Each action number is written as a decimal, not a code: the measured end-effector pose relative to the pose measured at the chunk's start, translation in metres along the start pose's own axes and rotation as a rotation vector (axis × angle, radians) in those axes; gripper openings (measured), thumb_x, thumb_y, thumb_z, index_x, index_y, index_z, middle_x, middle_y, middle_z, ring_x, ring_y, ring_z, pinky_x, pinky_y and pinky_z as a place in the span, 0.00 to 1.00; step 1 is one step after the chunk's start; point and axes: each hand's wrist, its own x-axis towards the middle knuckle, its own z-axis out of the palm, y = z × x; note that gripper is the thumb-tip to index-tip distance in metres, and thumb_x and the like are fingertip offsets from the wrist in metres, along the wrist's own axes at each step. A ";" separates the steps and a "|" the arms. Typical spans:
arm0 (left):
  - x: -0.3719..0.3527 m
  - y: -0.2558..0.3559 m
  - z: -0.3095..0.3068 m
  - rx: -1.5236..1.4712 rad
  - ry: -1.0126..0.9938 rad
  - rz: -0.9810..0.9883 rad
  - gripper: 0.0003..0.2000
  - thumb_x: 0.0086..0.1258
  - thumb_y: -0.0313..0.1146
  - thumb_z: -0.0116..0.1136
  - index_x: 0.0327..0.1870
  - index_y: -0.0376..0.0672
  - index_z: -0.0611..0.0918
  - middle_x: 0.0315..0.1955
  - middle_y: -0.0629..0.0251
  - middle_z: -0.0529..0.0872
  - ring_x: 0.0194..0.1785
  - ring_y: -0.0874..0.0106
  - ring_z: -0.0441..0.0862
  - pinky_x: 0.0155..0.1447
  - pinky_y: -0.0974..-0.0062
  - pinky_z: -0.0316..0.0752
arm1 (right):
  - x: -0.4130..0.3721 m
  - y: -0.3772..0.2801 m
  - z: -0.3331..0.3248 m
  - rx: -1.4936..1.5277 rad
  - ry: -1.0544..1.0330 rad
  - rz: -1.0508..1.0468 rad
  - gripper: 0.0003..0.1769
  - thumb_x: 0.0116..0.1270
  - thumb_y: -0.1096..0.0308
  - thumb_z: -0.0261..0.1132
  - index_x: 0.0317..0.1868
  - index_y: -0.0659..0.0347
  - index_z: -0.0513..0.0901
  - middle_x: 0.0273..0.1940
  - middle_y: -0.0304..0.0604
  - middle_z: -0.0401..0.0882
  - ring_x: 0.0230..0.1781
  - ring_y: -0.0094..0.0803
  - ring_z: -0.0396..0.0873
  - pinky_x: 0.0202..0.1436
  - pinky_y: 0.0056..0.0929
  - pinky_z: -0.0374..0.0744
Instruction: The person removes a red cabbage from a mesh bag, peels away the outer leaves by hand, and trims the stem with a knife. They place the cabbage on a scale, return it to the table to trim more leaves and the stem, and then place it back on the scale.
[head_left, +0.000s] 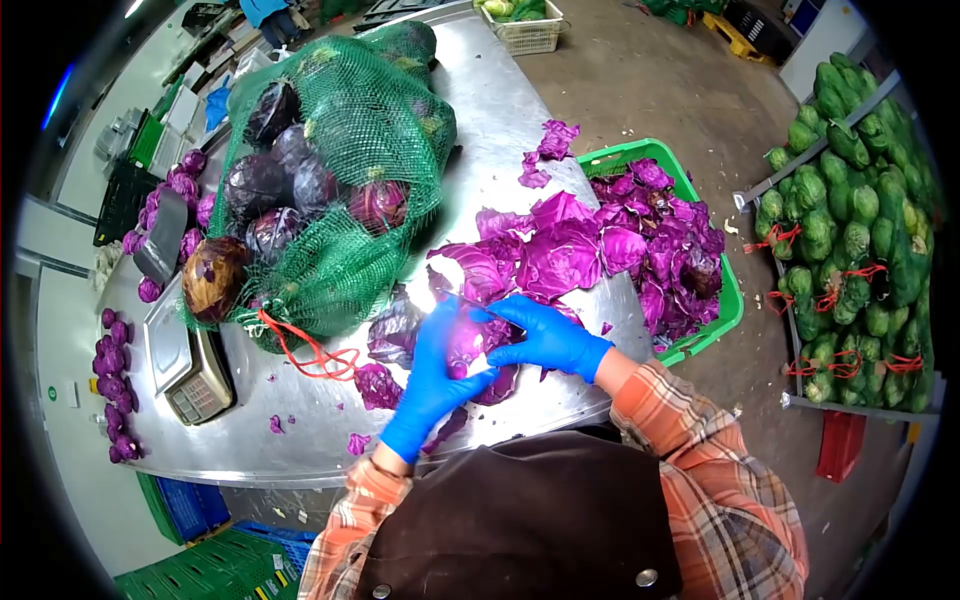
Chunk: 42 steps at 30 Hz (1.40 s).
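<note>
Both my hands wear blue gloves over the metal table (310,430). A red cabbage (468,342) lies between them. My left hand (432,365) grips its near left side, the fingertips smeared by motion. From the right, my right hand (548,338) curls its fingers and thumb around the same cabbage. Loose purple leaves (560,255) are heaped just beyond my hands. Against my left hand's far side rests a dark cabbage (393,330), and a smaller purple piece (378,386) sits nearer to me.
A green net sack (350,130) of cabbages with red string stands at the left. Beside it are a scale (190,375) and rows of cabbages (113,385). A green crate (722,310) of leaves adjoins the table's right edge. Netted green vegetables (850,220) fill a rack farther right.
</note>
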 end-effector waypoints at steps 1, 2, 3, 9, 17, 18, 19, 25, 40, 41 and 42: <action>-0.003 0.008 0.009 0.144 0.063 0.009 0.51 0.46 0.44 0.78 0.72 0.39 0.61 0.68 0.48 0.64 0.72 0.54 0.61 0.74 0.59 0.58 | 0.001 0.002 -0.001 0.002 -0.010 0.000 0.34 0.59 0.53 0.72 0.65 0.48 0.74 0.56 0.51 0.74 0.60 0.45 0.72 0.65 0.39 0.69; -0.005 0.005 0.011 0.148 0.057 0.018 0.50 0.46 0.44 0.78 0.72 0.40 0.62 0.68 0.48 0.63 0.73 0.54 0.61 0.74 0.58 0.58 | 0.002 0.002 -0.003 0.004 -0.020 0.003 0.33 0.59 0.53 0.72 0.64 0.49 0.76 0.55 0.50 0.75 0.59 0.45 0.73 0.64 0.39 0.70; -0.005 0.002 0.013 0.151 0.051 0.029 0.50 0.46 0.43 0.78 0.71 0.40 0.63 0.69 0.47 0.63 0.73 0.53 0.60 0.74 0.58 0.58 | 0.003 0.001 -0.006 0.005 -0.031 0.006 0.32 0.58 0.53 0.72 0.63 0.49 0.77 0.54 0.50 0.75 0.58 0.44 0.74 0.63 0.38 0.71; -0.003 -0.006 -0.001 0.056 -0.060 0.043 0.49 0.44 0.43 0.78 0.71 0.42 0.64 0.70 0.49 0.62 0.74 0.53 0.59 0.75 0.58 0.56 | 0.008 -0.009 -0.011 -0.002 -0.004 0.171 0.25 0.63 0.50 0.68 0.55 0.54 0.80 0.51 0.49 0.79 0.52 0.41 0.79 0.57 0.37 0.76; -0.043 -0.028 -0.016 -0.256 0.103 -0.173 0.51 0.47 0.39 0.79 0.72 0.39 0.59 0.68 0.56 0.65 0.71 0.63 0.63 0.74 0.64 0.59 | 0.010 0.013 0.005 0.155 0.540 0.116 0.30 0.64 0.58 0.69 0.63 0.59 0.71 0.57 0.47 0.77 0.52 0.34 0.78 0.54 0.34 0.78; -0.046 -0.028 -0.018 -0.312 0.134 -0.255 0.52 0.47 0.40 0.79 0.73 0.39 0.57 0.67 0.55 0.66 0.70 0.62 0.64 0.73 0.64 0.60 | 0.003 0.003 0.010 0.096 0.489 0.150 0.37 0.62 0.58 0.71 0.67 0.61 0.66 0.59 0.47 0.75 0.54 0.35 0.77 0.57 0.34 0.77; -0.054 -0.037 -0.016 -0.285 0.165 -0.281 0.52 0.47 0.40 0.79 0.73 0.39 0.57 0.66 0.55 0.66 0.70 0.61 0.64 0.73 0.64 0.60 | 0.000 -0.007 0.018 0.323 0.363 0.257 0.40 0.61 0.60 0.73 0.69 0.64 0.65 0.61 0.46 0.73 0.56 0.32 0.74 0.60 0.30 0.74; -0.054 -0.033 -0.010 -0.099 0.179 -0.291 0.56 0.45 0.45 0.80 0.74 0.38 0.55 0.65 0.49 0.67 0.69 0.57 0.65 0.73 0.59 0.59 | -0.003 -0.014 0.057 0.291 0.137 0.272 0.35 0.63 0.52 0.71 0.63 0.65 0.72 0.55 0.48 0.77 0.53 0.35 0.77 0.58 0.34 0.75; -0.064 -0.016 0.019 -0.012 0.343 -0.267 0.54 0.45 0.44 0.81 0.72 0.34 0.58 0.66 0.48 0.65 0.68 0.56 0.65 0.72 0.61 0.60 | 0.019 0.034 0.021 0.342 0.243 0.492 0.15 0.69 0.55 0.60 0.40 0.60 0.80 0.23 0.37 0.72 0.21 0.24 0.72 0.21 0.26 0.72; -0.069 -0.021 0.023 -0.034 0.348 -0.225 0.54 0.45 0.44 0.81 0.72 0.34 0.58 0.66 0.48 0.65 0.68 0.56 0.65 0.72 0.60 0.61 | 0.018 0.031 0.018 0.302 0.204 0.512 0.18 0.69 0.53 0.63 0.44 0.61 0.79 0.22 0.35 0.70 0.17 0.23 0.69 0.17 0.25 0.70; -0.077 -0.034 0.021 0.000 0.327 -0.290 0.55 0.44 0.45 0.81 0.71 0.35 0.58 0.65 0.49 0.64 0.68 0.57 0.65 0.71 0.60 0.62 | 0.014 0.022 0.024 0.359 0.197 0.522 0.20 0.68 0.52 0.64 0.49 0.60 0.78 0.23 0.35 0.71 0.16 0.22 0.69 0.17 0.24 0.69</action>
